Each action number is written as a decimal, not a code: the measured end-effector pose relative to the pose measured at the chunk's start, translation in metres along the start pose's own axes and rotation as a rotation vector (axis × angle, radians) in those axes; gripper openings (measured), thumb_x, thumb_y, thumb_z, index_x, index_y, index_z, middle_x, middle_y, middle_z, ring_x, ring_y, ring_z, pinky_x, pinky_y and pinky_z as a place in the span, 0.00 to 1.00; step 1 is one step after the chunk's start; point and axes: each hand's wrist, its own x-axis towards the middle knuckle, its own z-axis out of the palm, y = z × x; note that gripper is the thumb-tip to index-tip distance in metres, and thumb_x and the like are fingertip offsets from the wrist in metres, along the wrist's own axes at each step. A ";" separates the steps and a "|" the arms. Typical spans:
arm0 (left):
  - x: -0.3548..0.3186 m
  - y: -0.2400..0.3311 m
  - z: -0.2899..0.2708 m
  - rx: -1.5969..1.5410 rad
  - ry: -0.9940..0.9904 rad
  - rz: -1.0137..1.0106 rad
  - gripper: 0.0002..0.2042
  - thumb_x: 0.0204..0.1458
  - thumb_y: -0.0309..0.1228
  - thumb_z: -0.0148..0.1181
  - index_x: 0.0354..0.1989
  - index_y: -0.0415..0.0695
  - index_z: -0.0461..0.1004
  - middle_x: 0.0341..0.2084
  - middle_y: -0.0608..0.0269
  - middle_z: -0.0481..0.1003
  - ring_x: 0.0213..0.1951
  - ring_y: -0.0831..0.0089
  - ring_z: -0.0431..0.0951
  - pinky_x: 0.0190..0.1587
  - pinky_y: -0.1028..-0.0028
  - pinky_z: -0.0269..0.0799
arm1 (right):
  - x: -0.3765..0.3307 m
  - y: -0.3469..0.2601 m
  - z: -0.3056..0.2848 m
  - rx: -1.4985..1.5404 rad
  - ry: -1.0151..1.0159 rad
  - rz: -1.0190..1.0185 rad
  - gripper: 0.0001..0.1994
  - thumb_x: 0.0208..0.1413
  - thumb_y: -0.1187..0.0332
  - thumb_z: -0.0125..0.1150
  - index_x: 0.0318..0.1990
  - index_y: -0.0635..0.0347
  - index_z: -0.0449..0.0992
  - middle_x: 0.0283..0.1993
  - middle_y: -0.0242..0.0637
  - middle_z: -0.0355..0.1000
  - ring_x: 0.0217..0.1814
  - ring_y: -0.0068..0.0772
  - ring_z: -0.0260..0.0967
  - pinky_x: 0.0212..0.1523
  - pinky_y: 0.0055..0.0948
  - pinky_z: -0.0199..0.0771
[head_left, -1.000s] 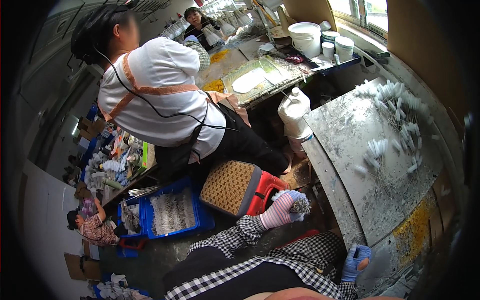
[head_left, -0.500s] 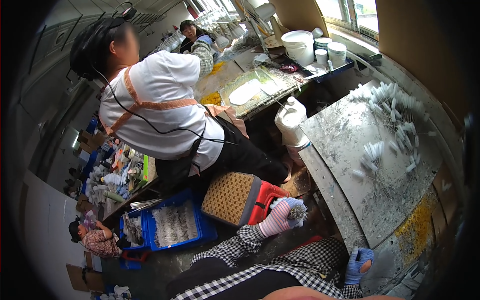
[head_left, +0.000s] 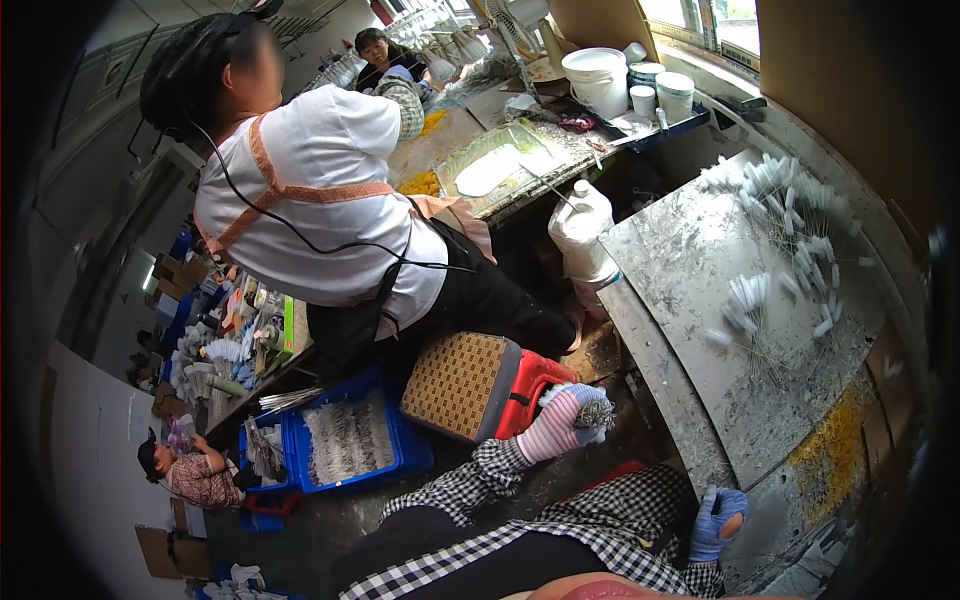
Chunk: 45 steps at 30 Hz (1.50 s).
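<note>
Blue plastic crates point(head_left: 345, 440) sit on the floor at the far left, full of thin pale sticks, low down where a seated person can reach in. Next to them stands a woven tan stool with a red base point(head_left: 478, 385), and a person in a white shirt point(head_left: 320, 215) sits by it, bent toward a long bench.

Nearer the middle, the left hand point(head_left: 565, 420), in a pink striped glove, is closed around a bundle of thin grey sticks with fuzzy tips point(head_left: 596, 412). The bundle is held upright above the lap, so the tips stay together and off the dirty floor.

Further right, the right hand point(head_left: 720, 520) wears a blue glove and rests at the edge of the grey speckled worktop point(head_left: 690, 260). I cannot tell if it holds anything. White-tipped sticks point(head_left: 790, 230) lie spread out flat on the worktop, apart from each other, maybe to dry.
</note>
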 end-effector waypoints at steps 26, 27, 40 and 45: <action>-0.003 -0.014 -0.001 0.019 -0.031 -0.058 0.24 0.42 0.35 0.74 0.47 0.44 0.74 0.39 0.60 0.77 0.42 0.61 0.77 0.48 0.64 0.71 | -0.001 0.004 0.001 -0.070 -0.018 -0.044 0.17 0.61 0.70 0.59 0.21 0.63 0.65 0.22 0.42 0.61 0.26 0.43 0.59 0.33 0.41 0.58; -0.004 -0.017 0.000 0.017 -0.029 -0.054 0.24 0.42 0.35 0.74 0.47 0.44 0.74 0.39 0.60 0.77 0.42 0.61 0.77 0.48 0.64 0.71 | 0.001 -0.001 0.000 -0.063 -0.023 -0.019 0.17 0.60 0.70 0.59 0.19 0.63 0.65 0.21 0.43 0.61 0.26 0.45 0.60 0.33 0.43 0.58; -0.010 -0.028 0.001 0.028 -0.019 -0.105 0.26 0.40 0.35 0.75 0.49 0.45 0.74 0.42 0.58 0.76 0.46 0.57 0.76 0.52 0.62 0.70 | -0.007 0.023 0.004 -0.057 -0.061 -0.049 0.14 0.61 0.73 0.59 0.24 0.64 0.66 0.25 0.41 0.62 0.28 0.39 0.61 0.34 0.37 0.60; -0.001 -0.007 0.000 0.046 0.011 -0.043 0.15 0.48 0.24 0.73 0.43 0.42 0.74 0.32 0.66 0.78 0.35 0.76 0.80 0.40 0.74 0.77 | -0.003 0.014 -0.001 -0.108 -0.060 -0.099 0.13 0.61 0.72 0.59 0.24 0.64 0.66 0.25 0.41 0.63 0.29 0.40 0.61 0.34 0.39 0.61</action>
